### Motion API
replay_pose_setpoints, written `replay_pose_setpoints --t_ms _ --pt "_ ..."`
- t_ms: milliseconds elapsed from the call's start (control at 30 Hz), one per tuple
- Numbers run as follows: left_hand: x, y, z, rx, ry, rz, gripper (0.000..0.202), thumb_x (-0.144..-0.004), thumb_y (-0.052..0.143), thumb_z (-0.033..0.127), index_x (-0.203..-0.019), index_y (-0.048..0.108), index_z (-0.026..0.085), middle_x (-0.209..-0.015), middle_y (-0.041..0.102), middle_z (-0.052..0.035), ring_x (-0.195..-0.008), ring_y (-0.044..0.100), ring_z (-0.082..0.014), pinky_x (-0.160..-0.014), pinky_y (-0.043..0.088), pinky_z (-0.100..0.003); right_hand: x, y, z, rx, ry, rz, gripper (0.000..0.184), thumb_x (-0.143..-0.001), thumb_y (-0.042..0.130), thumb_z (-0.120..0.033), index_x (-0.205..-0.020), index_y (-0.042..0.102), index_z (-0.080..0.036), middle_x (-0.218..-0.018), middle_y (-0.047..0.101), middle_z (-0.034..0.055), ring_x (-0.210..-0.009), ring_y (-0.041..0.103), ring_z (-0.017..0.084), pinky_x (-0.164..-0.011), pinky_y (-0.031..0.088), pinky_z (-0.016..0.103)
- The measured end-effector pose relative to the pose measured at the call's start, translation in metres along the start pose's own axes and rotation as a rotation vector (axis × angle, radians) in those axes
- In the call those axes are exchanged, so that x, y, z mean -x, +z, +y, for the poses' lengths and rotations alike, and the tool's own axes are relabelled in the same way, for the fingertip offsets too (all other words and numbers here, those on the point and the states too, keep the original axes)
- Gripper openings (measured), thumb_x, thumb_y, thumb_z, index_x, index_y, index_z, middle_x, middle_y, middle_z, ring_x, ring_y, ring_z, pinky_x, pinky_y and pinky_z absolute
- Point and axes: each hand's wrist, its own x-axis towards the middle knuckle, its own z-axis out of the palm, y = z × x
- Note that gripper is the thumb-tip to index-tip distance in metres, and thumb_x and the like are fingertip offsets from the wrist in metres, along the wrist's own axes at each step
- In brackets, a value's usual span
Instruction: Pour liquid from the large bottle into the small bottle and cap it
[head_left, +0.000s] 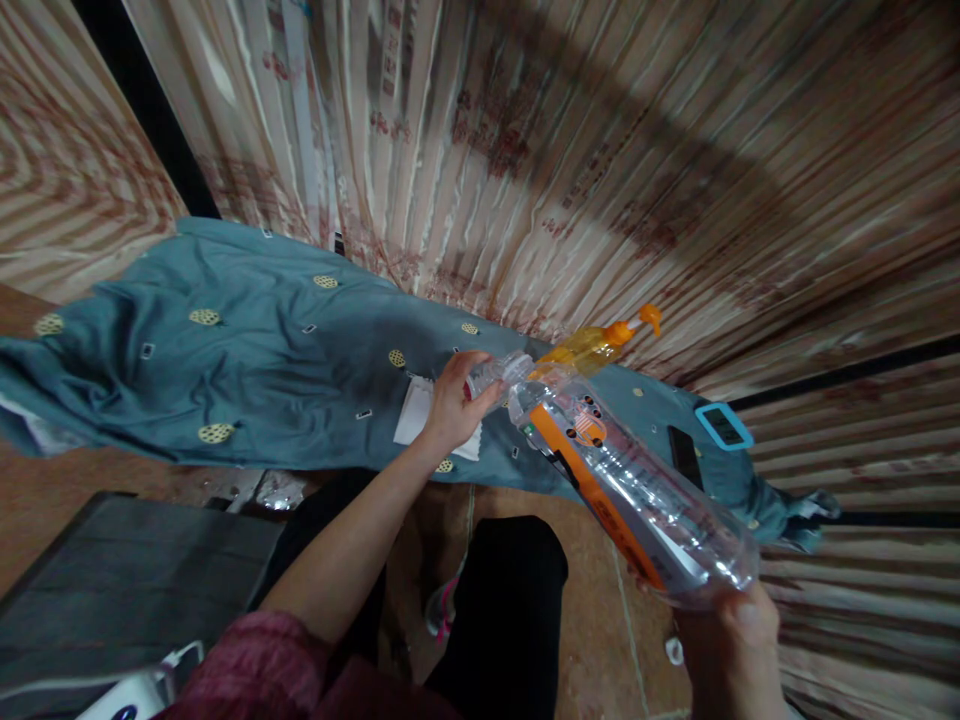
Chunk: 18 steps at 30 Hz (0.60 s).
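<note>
My right hand [739,630] grips the base of a large clear plastic bottle [652,490] with an orange and white label. The bottle is tilted, its neck end pointing up and left. My left hand [454,405] is closed around a small clear bottle [508,368], whose open-looking end lies close to the large bottle's neck. Whether the two touch, I cannot tell. Just behind them is a yellow see-through pump bottle [589,350] with an orange pump head. White folded paper [415,410] lies partly under my left hand.
A narrow surface under a blue-green patterned cloth [262,350] runs along a striped curtain [525,180]. A dark phone [684,456] and a blue-framed digital clock [724,427] lie at its right. A grey stool-like surface [142,570] at lower left holds a white device [127,698] with a cable.
</note>
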Motion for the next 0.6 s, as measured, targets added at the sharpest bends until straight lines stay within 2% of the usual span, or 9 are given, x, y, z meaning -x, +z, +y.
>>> replay_pose_setpoints --t_ms 100,233,467,600 --pt "0.0 0.0 0.001 0.0 -0.002 0.0 0.028 -0.083 0.07 0.031 -0.109 0.064 0.022 -0.112 0.071 -0.007 -0.108 0.066 -0.0233 -0.1 0.051 -0.042 -0.006 -0.011 0.009 -0.004 -0.004 -0.001 0.079 -0.065 0.072 -0.065 -0.125 0.064 -0.014 -0.096 0.076 0.016 -0.091 0.073 0.034 -0.074 0.061 0.045" --pt "0.0 0.0 0.002 -0.001 -0.003 0.002 0.028 -0.083 0.071 0.031 -0.108 0.065 0.022 -0.112 0.071 -0.0068 -0.107 0.066 -0.0233 -0.099 0.052 -0.041 -0.011 -0.021 0.017 0.029 0.023 0.001 0.08 -0.064 0.071 -0.064 -0.125 0.064 -0.014 -0.096 0.076 0.0161 -0.091 0.073 0.035 -0.073 0.061 0.045" --pt "0.0 -0.001 0.002 0.005 0.005 -0.003 0.025 -0.084 0.07 0.029 -0.108 0.064 0.021 -0.112 0.071 -0.007 -0.107 0.067 -0.0231 -0.099 0.052 -0.041 0.003 0.002 -0.001 0.017 -0.012 0.021 0.076 -0.07 0.071 -0.06 -0.129 0.061 -0.014 -0.114 0.073 0.0173 -0.097 0.073 0.031 -0.073 0.061 0.039" --pt "0.0 -0.001 0.002 -0.002 0.006 -0.004 0.026 -0.084 0.07 0.029 -0.108 0.064 0.021 -0.112 0.071 -0.0074 -0.107 0.067 -0.0234 -0.098 0.052 -0.041 -0.001 -0.001 0.001 0.039 -0.012 0.029 0.08 -0.066 0.071 -0.065 -0.127 0.062 -0.014 -0.115 0.072 0.0183 -0.095 0.073 0.032 -0.069 0.062 0.039"
